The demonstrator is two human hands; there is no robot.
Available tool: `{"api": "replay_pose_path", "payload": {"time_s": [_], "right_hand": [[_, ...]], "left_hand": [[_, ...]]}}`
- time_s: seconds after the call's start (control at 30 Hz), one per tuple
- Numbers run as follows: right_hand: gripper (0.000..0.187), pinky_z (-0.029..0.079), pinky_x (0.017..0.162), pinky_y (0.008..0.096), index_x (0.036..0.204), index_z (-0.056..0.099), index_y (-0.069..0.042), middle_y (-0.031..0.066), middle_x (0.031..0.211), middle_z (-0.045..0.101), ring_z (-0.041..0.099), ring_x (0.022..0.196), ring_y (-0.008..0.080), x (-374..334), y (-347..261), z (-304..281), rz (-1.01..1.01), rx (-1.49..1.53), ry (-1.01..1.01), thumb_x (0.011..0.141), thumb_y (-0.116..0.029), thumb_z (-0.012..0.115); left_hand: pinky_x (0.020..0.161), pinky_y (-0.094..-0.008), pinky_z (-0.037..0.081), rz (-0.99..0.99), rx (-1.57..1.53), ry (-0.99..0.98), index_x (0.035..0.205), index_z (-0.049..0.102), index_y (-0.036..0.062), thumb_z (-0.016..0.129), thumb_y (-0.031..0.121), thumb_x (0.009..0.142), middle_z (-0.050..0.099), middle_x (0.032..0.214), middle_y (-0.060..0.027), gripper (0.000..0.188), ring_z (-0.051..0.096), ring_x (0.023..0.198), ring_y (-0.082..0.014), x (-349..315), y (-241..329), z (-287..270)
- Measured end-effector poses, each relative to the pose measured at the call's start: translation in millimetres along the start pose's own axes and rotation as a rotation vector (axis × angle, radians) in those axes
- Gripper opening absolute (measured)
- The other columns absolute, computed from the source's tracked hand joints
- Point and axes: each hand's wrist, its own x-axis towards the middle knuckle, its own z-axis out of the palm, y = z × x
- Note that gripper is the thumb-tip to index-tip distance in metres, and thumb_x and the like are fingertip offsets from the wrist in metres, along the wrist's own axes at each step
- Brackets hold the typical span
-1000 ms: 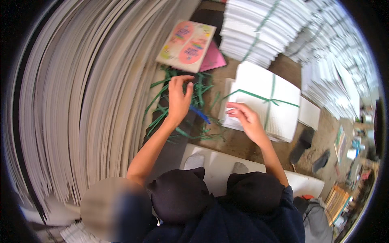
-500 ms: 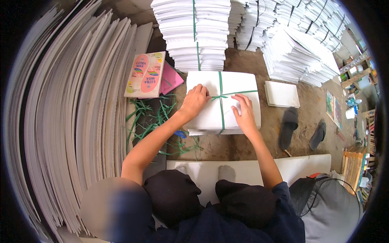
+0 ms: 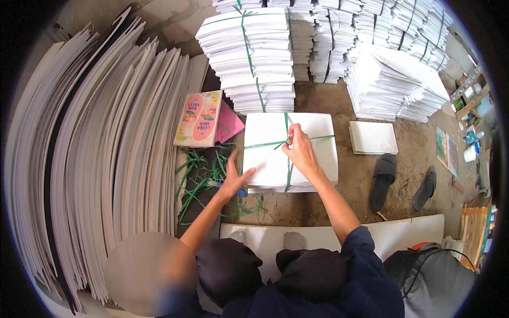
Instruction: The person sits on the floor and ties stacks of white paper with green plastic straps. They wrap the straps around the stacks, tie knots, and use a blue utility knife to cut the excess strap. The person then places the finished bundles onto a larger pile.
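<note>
A bundle of white sheets (image 3: 265,167) lies on the floor in front of me, bound crosswise with green plastic twine (image 3: 318,138). My right hand (image 3: 303,153) is over the bundle's middle, its fingers pinched on the twine where the strands cross. My left hand (image 3: 234,177) is beside the bundle's left edge with thumb and fingers spread and nothing held. Close by that hand lies a tangle of loose green twine strips (image 3: 204,172). A small blue object (image 3: 242,192) shows near the bundle's lower left corner; its kind is unclear.
Tall sheets (image 3: 122,143) stand on edge along the left. Tied paper stacks (image 3: 254,53) rise behind, with an untied pile (image 3: 379,79) further right. A printed carton piece (image 3: 199,119) lies over something pink (image 3: 228,124). Dark slippers (image 3: 383,183) and a small white stack (image 3: 374,138) are at right.
My left hand has come off the bundle's top and moved down to its left side. My right hand has shifted to the crossing and now pinches the twine. The view has tilted slightly.
</note>
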Motion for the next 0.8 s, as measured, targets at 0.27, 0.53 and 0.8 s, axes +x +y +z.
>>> {"api": "replay_pose_path", "payload": {"time_s": [0.27,0.53,0.8], "right_hand": [[0.041,0.045,0.056,0.0322,0.092,0.031,-0.005,0.0089,0.07,0.049,0.054,0.061,0.0208,22,17,-72,-0.057,0.013,0.157,0.065,0.004,0.061],[0.036,0.045,0.063,0.0345,0.092,0.033,-0.002,0.0121,0.078,0.048,0.054,0.071,0.0233,64,51,-128,0.021,0.006,0.174,0.068,0.003,0.059],[0.034,0.042,0.064,0.0361,0.09,0.034,-0.001,0.0123,0.077,0.046,0.049,0.072,0.0247,97,106,-123,-0.05,-0.059,0.21,0.069,0.003,0.06]], "left_hand": [[0.094,-0.0648,0.012,-0.344,-0.58,-0.404,0.135,-0.004,0.03,0.055,0.052,0.075,0.002,0.14,-0.0152,0.088,0.002,0.129,-0.0382,5,63,43],[0.093,-0.0616,0.02,-0.265,-0.712,-0.382,0.136,0.002,0.0246,0.055,0.044,0.078,0.01,0.138,-0.0131,0.08,0.014,0.126,-0.0365,56,108,104],[0.093,-0.0525,0.029,-0.08,-0.779,-0.244,0.135,0.006,0.0222,0.051,0.031,0.082,0.018,0.134,-0.0125,0.07,0.025,0.122,-0.031,119,98,137]]}}
